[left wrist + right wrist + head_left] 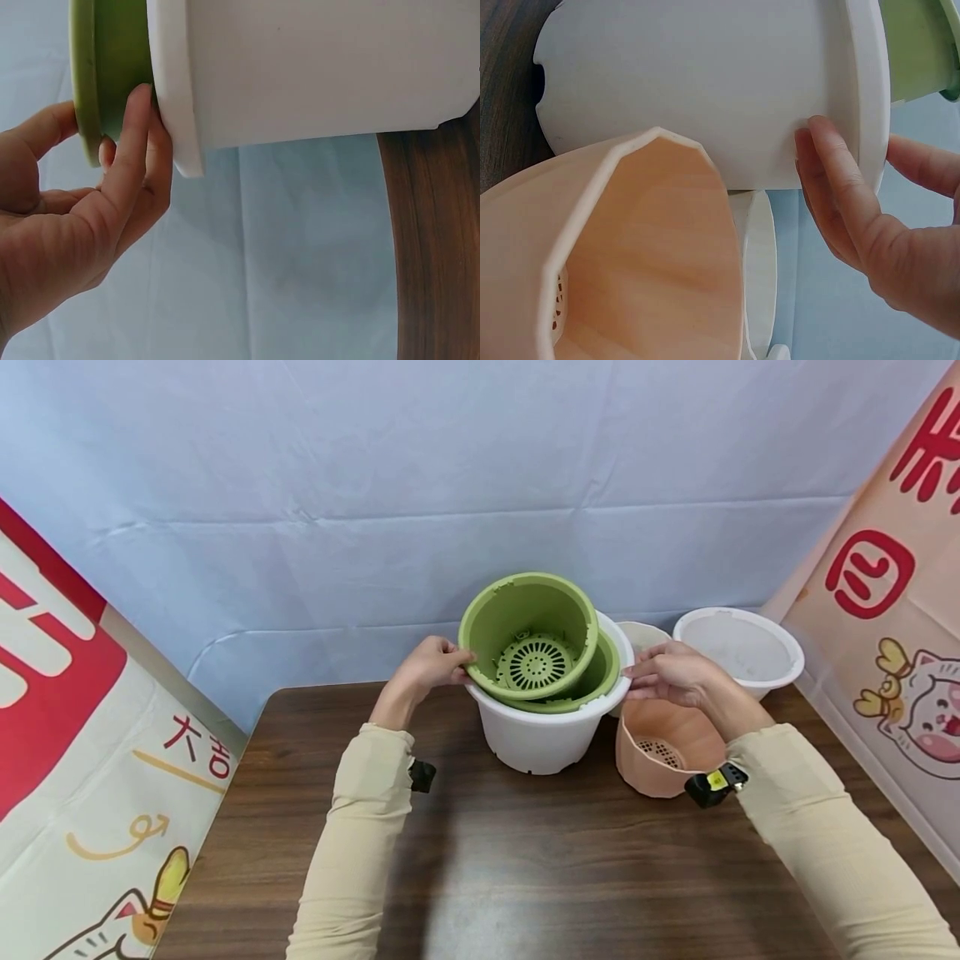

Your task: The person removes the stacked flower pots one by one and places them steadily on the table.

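Green plastic catches my eye first: the upper green pot [534,631] sits tilted over the mouth of the large white pot [536,739], leaning toward the person, with the lower green pot [604,672] showing beneath it inside the white one. On the person's left, the left hand [429,664] pinches the upper green pot's rim, thumb on the lip and fingers tucked below, right against the white rim. Opposite, the right hand [673,675] grips the white pot's edge, its thumb at the lip and its fingers laid along the outer wall. Just beside that, under the right forearm, stands a peach pot [652,760] with a perforated base; behind it I see a cream pot [643,633], partly hidden, and farther right a shallow-looking white container [738,647]. Everything stands on a dark wooden table [540,860] before pale blue cloth [360,460].
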Motion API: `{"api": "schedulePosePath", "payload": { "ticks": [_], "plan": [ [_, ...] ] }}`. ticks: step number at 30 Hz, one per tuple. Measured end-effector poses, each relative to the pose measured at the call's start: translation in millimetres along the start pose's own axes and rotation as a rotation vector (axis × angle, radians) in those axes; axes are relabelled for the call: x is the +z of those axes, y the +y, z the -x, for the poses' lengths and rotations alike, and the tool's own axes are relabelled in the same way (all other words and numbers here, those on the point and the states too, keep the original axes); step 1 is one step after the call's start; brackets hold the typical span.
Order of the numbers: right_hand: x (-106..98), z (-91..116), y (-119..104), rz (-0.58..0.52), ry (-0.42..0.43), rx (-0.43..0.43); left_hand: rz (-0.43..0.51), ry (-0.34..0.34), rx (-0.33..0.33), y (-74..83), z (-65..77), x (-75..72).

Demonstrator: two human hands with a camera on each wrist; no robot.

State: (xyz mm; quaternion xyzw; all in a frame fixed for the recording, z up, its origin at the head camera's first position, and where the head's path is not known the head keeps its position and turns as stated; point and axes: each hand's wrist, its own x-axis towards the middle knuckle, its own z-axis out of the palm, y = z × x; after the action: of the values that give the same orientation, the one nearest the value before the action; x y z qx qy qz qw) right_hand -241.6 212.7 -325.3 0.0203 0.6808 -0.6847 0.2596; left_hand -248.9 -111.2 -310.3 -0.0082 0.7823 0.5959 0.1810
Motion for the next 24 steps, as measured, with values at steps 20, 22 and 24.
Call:
{"api": "schedulePosePath", "payload": {
  "ticks": [20,22,24],
  "plan": [
    [0,1,4,-0.028,-0.027,0.002,0.152,-0.022,0.044,-10.4,2.7,-0.7],
    [-1,0,4,-0.034,-0.032,0.002,0.160,-0.025,0.046,-10.9,2.5,-1.0],
    [-1,0,4,-0.035,-0.036,0.002,0.170,-0.028,0.050,-11.3,2.3,-1.3]
  ]
}}
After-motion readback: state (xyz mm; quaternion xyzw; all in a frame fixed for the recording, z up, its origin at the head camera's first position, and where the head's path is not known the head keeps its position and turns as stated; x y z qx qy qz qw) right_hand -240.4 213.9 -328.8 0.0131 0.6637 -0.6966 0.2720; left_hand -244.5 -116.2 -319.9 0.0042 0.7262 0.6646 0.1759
